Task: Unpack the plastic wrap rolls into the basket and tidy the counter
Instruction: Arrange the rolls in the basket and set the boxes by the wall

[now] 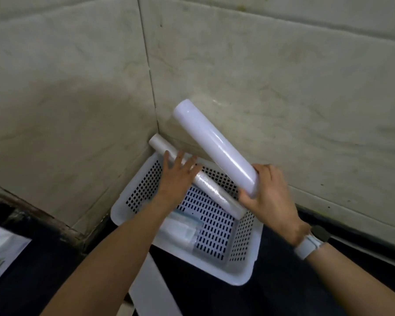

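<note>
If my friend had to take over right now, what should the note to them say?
Left hand: open, palm resting on the thin roll, which lies slanted across the white basket, one end poking over the back corner.
Right hand: gripping the bottom end of the thick roll, tilted up above the basket.
Done: thin roll is in; a clear packet lies on the basket floor.
Left: lower the thick roll in, probably beside the thin one, then tidy the dark counter.

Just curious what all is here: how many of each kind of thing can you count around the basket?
Plastic wrap rolls: 2, thick roll, thin roll
Baskets: 1, white basket
Clear packets in the basket: 1, packet
Wristwatches: 1, watch
Total: 5
</note>
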`<action>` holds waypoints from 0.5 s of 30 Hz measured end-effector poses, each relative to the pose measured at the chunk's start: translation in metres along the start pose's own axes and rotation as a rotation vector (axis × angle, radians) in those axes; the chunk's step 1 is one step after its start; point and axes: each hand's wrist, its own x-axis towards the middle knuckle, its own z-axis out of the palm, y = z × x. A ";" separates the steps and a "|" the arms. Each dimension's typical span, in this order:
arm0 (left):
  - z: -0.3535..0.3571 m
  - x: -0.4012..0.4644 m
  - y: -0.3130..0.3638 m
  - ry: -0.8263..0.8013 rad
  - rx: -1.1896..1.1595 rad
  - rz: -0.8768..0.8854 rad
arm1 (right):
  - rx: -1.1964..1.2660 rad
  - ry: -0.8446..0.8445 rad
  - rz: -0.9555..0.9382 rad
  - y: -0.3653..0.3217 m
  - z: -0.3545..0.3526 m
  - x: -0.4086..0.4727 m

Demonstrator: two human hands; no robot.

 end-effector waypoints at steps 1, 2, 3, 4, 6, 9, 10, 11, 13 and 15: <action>-0.003 0.000 -0.003 0.080 0.040 0.060 | 0.001 0.000 -0.002 0.003 -0.001 -0.001; -0.005 -0.001 -0.007 0.167 0.080 0.111 | 0.006 0.000 -0.004 0.006 -0.001 -0.001; -0.007 -0.004 -0.010 0.255 0.092 0.144 | 0.011 0.001 -0.008 0.008 0.001 -0.001; -0.008 -0.009 -0.013 0.324 0.073 0.165 | 0.017 0.002 -0.013 0.010 0.003 0.000; -0.006 -0.023 -0.018 0.423 0.000 0.184 | 0.034 -0.010 -0.029 0.011 0.009 0.005; -0.008 -0.043 -0.025 0.455 -0.069 0.203 | 0.064 -0.071 -0.067 0.005 0.023 0.018; -0.009 -0.048 -0.026 0.448 -0.085 0.203 | 0.071 -0.101 -0.074 0.003 0.029 0.024; -0.010 -0.051 -0.026 0.446 -0.096 0.205 | 0.079 -0.137 -0.075 -0.001 0.036 0.029; -0.012 -0.055 -0.025 0.437 -0.110 0.206 | 0.097 -0.212 -0.053 -0.006 0.048 0.038; -0.014 -0.058 -0.024 0.418 -0.131 0.202 | 0.098 -0.272 -0.024 -0.009 0.061 0.041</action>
